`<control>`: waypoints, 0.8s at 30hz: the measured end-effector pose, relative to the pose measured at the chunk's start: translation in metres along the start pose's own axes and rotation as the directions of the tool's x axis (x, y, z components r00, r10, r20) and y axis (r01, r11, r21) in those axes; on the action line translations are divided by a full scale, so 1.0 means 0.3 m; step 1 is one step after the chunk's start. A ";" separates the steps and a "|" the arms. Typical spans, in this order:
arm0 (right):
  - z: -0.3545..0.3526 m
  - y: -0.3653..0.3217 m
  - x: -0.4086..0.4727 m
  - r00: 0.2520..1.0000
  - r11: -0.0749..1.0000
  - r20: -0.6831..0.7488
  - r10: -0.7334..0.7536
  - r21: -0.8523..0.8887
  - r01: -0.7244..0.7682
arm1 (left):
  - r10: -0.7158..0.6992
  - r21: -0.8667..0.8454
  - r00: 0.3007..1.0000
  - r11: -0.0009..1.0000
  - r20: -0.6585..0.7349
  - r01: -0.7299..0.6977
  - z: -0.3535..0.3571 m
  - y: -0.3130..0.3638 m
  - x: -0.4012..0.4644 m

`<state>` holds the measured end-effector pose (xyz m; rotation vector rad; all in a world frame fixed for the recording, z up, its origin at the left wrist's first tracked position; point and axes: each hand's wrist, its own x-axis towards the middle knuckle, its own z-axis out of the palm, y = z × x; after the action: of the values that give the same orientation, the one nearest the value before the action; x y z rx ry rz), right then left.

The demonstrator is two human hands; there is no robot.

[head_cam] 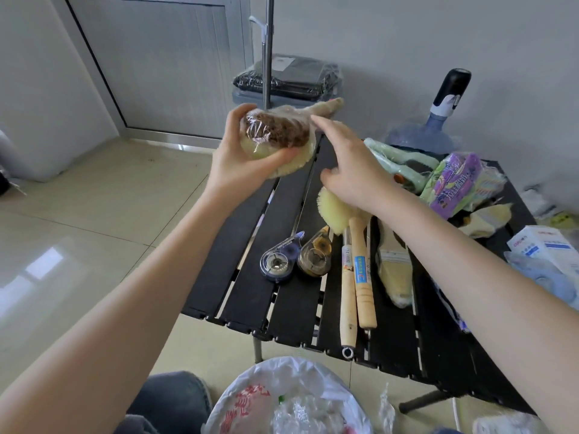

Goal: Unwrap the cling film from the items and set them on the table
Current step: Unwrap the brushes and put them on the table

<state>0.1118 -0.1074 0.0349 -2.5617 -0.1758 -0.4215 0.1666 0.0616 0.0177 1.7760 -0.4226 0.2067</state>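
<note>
Two hands were up in the middle of the frame, busy with one wrapped brush (282, 133). The left hand (241, 161) had its grip curled round the fat, round head of the brush, with the thumb underneath. It held the brush up in the air, above the far left edge of the black tabletop (282, 296), most likely so the film could be pulled off all the way round. The brush handle pointed away, toward the upper right of the frame. Cling film (266, 120) was stretched tight and shiny over the brown bristles.

The right hand (354, 170) had its fingers straight and spread, so its grip was open and held nothing. One fingertip was touching the film near the neck of the brush, probably feeling for a loose edge to peel.

Lower in the frame, things without film lay side by side on the tabletop: two correction tapes (296, 260) and two long-handled brushes (355, 270). They looked finished and set down. Wrapped bundles waited at the upper right, a green one (404, 158) and a purple packet (454, 180). A bin with a white bag (282, 399) sat at the bottom, handy for used film.

Writing showed on the brush handles, the purple packet and a white box (545, 245) at the right, but it was too small to read.
</note>
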 end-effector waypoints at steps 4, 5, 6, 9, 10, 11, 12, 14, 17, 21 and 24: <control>-0.090 -0.022 -0.067 0.996 0.998 -0.089 -0.020 -0.067 0.014 | -0.030 -0.088 0.992 0.995 0.121 0.041 -0.095 0.141 -0.071; -0.116 -0.028 -0.089 0.994 0.994 -0.106 -0.020 -0.108 0.009 | -0.051 -0.097 0.985 0.993 0.166 0.068 -0.118 0.172 -0.090; -0.143 -0.034 -0.114 0.992 0.987 -0.124 -0.016 -0.160 -0.005 | -0.068 -0.109 0.976 0.990 0.208 0.092 -0.139 0.201 -0.110; -0.220 -0.058 -0.200 0.983 0.948 -0.181 -0.014 -0.315 -0.045 | -0.097 -0.109 0.949 0.985 0.301 0.136 -0.179 0.273 -0.171; -0.241 -0.070 -0.234 0.982 0.941 -0.187 -0.004 -0.333 -0.059 | -0.102 -0.097 0.940 0.985 0.324 0.141 -0.182 0.293 -0.191; -0.261 -0.082 -0.272 0.982 0.941 -0.189 0.012 -0.330 -0.075 | -0.113 -0.086 0.934 0.985 0.339 0.151 -0.183 0.311 -0.211; -0.278 -0.094 -0.313 0.982 0.946 -0.187 0.033 -0.312 -0.091 | -0.132 -0.081 0.928 0.982 0.348 0.170 -0.183 0.330 -0.229; -0.309 -0.114 -0.397 0.983 0.957 -0.165 0.084 -0.263 -0.125 | -0.169 -0.090 0.917 0.972 0.361 0.215 -0.179 0.366 -0.269; -0.344 -0.131 -0.508 0.984 0.946 -0.146 0.098 -0.294 -0.138 | -0.199 -0.110 0.902 0.960 0.384 0.259 -0.164 0.416 -0.325; -0.350 -0.166 -0.640 0.983 0.970 -0.146 0.111 -0.199 -0.139 | -0.225 -0.255 0.886 0.903 0.406 0.346 -0.140 0.466 -0.384; -0.321 -0.199 -0.719 0.957 0.976 -0.202 0.208 0.113 -0.188 | -0.201 -0.456 0.906 0.810 0.374 0.368 -0.088 0.494 -0.451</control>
<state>-0.1290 -0.1161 0.0704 -2.3938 0.1358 -0.5917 -0.0131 0.0814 0.1088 1.3057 -0.3781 -0.3847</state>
